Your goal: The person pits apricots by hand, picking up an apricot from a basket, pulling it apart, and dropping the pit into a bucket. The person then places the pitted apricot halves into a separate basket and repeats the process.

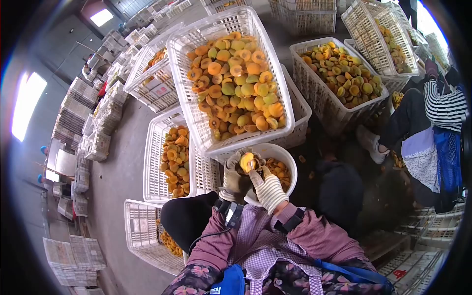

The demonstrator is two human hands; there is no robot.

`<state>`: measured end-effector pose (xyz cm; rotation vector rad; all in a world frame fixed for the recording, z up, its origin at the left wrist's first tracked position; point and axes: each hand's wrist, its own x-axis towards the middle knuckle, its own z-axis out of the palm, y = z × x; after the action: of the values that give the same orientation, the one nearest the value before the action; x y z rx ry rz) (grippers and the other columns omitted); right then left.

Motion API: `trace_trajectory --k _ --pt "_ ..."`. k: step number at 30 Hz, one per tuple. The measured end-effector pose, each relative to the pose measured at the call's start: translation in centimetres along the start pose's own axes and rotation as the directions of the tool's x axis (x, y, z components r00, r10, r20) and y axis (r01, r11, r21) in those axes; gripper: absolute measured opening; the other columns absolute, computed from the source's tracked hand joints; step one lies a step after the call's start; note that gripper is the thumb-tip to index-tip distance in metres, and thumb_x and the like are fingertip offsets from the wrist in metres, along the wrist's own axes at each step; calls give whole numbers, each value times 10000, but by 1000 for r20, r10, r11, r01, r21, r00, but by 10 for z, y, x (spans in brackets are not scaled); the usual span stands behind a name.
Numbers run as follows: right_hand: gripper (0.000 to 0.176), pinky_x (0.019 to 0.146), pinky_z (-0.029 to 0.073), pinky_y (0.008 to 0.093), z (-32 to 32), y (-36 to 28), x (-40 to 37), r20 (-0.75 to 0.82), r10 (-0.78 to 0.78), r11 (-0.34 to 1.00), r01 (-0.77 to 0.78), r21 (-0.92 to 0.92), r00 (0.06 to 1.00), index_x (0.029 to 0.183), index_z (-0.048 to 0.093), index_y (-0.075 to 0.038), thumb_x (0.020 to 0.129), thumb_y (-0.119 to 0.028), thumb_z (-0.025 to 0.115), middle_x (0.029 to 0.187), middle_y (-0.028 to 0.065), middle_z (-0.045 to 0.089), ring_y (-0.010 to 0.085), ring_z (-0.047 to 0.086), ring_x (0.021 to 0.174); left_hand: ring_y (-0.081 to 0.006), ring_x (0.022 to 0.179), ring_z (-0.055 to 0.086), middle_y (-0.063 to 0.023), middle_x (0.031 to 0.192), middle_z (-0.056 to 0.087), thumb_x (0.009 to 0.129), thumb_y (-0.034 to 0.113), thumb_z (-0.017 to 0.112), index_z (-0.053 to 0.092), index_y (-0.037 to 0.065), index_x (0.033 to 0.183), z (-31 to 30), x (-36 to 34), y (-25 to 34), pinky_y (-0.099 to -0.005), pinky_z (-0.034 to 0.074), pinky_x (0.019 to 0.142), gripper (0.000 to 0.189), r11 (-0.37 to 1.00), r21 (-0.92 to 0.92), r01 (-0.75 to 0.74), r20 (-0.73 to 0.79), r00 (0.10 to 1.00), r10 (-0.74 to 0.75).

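Note:
A yellow-orange stone-fruit half (247, 162), like a peach or apricot, sits in the fingers of my left hand (234, 181), which wears a soiled glove and is closed around it. My right hand (270, 191), in a striped pale glove, is closed with thumb and forefinger at the fruit's edge; whether a small tool is in it I cannot make out. Both hands are above the near side of a white bucket (293, 172), partly filled with orange fruit pieces (279, 172). Just beyond them, a large white crate (236, 142) of halved fruit (236, 83) tilts toward me.
At left stand crates of fruit, one upper (150, 162) and one lower (142, 231). Another full crate (334, 110) is at right. A person in a striped sleeve (445, 105) sits at far right, a shoe (372, 143) near fallen pieces. Stacked crates (73, 115) line the left.

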<state>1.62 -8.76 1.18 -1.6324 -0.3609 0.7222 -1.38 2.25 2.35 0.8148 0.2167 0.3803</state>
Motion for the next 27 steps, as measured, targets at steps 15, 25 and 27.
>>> trace_trajectory --k 15,25,27 --pt "443 729 477 328 -2 15 3 303 112 975 -46 -217 946 1223 466 10 928 -319 499 974 97 612 222 585 823 -158 857 554 -79 932 551 858 103 525 536 13 969 -12 -12 4 -282 457 798 143 766 605 -217 240 967 84" --pt "457 681 491 435 10 39 5 98 -87 985 100 -139 991 1199 472 0 911 -355 489 762 153 643 370 628 730 -192 899 541 -91 958 556 864 100 456 480 -16 1071 -60 -15 -13 -310 447 818 239 329 899 -289 253 956 148" --pt "421 730 481 400 -21 -25 -12 495 438 769 -598 227 751 1184 492 4 923 -326 495 814 114 639 310 618 770 -223 913 545 -117 988 551 881 114 440 466 -19 1113 -37 -16 -2 -311 442 828 269 755 654 -46 101 995 -26"
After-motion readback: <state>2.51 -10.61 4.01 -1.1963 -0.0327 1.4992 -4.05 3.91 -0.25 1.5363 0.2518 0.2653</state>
